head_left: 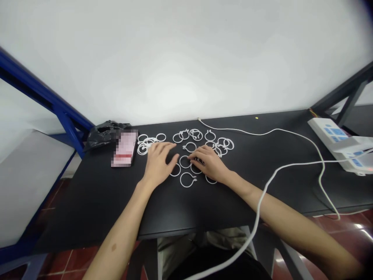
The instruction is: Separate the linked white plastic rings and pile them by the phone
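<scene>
Several thin white plastic rings, most with a small gap and tabs like a snap clip, lie across the black table. My left hand [159, 161] has its thumb and fingers apart, with nothing in it. It hovers beside a loose heap of rings [142, 149] and partly covers it; another ring [176, 170] is beside its thumb. My right hand [210, 161] has its fingers bent together, fingertips at the edge of one ring [185, 161]; its thumb is hidden. More rings are partly under that hand. A separate ring [186, 180] lies in front, its tabs pointing right.
A pink box-like item [126, 146], pixelated, lies left of the rings beside a crumpled black plastic bag [105, 132]. A white cable [264, 190] crosses above my right forearm. White devices with blue buttons [335, 136] stand at the right. A wall [186, 58] rises behind.
</scene>
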`<state>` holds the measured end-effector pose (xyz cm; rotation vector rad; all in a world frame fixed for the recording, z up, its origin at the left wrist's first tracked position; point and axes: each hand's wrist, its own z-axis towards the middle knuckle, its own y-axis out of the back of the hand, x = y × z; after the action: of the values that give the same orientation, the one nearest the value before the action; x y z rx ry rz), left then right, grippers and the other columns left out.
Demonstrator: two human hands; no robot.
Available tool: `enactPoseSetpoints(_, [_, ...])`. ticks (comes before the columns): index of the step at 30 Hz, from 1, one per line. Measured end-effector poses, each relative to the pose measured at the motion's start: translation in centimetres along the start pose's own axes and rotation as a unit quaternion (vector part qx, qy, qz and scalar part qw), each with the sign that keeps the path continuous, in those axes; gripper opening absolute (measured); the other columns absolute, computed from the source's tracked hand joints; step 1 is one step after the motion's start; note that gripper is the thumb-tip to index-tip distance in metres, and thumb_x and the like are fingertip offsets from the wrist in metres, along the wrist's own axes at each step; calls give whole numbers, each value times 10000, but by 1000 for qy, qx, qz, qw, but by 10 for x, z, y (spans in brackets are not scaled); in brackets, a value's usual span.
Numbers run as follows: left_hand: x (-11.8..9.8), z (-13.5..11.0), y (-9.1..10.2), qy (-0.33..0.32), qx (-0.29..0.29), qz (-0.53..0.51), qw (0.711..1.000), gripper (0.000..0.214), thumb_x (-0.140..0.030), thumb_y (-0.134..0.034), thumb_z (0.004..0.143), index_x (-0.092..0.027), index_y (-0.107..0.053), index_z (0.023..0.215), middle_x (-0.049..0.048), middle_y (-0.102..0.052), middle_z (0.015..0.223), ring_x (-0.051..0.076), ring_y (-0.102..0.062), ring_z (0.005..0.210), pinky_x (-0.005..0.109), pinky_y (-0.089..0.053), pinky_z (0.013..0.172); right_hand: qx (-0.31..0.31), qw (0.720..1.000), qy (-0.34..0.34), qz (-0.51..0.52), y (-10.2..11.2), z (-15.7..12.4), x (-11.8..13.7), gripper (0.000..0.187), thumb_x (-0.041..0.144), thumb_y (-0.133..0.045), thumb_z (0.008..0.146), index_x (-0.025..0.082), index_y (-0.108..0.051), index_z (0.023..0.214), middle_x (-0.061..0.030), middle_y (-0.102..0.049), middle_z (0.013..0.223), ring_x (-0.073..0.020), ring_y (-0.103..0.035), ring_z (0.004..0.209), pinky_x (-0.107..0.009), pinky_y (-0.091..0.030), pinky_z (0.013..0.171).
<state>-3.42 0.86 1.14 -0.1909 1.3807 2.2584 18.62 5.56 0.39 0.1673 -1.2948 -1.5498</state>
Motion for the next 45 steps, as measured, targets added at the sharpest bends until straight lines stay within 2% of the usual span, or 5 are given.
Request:
enactPoseSetpoints(6, [-19,-2,-4,-53,98,-56,992,450,-417,-643,875,-232,-552,1275,58,-644,1171,243,-510,1112,436,-396,983,-73,995,37,48,2,-1,5,113,244,-542,959,212,-641,1003,-68,-688,957,-191,-604,872,-364,-511,780])
enactPoseSetpoints(22, [-17,-4,-3,-86,32,-79,993,385,-343,-644,880,-196,-567,1227,59,-682,1067,225,-557,1005,410,-441,910,-89,991,36,92,3,-2,10,200,186,-566,929,209,-617,1121,-64,-680,997,-177,-627,925,-341,-532,822])
enactPoseSetpoints(37, [-19,-4,-2,-82,34,-87,992,368,-302,-634,885,-203,-565,1232,56,-674,1092,221,-558,1023,415,-456,918,-105,991,55,66,4,-1,16,98,167,-522,955,180,-611,992,-58,-648,848,-165,-593,780,-315,-508,694])
enactPoseSetpoints(42, [-18,-2,-2,-75,29,-71,994,346,-310,-611,894,-204,-570,1221,57,-677,1089,223,-564,1024,411,-463,930,-100,994,31,24,1,0,11,222,217,-541,955,212,-581,1173,-59,-687,971,-187,-602,914,-357,-531,819])
enactPoseSetpoints(45, [-11,1,1,-20,-4,-7,1000,360,-321,-580,904,-191,-566,1240,79,-662,1137,255,-553,1070,445,-439,975,-73,996,21,-41,-2,0,6,262,288,-571,940,176,-603,1175,-110,-663,1158,-247,-554,1116,-447,-487,968])
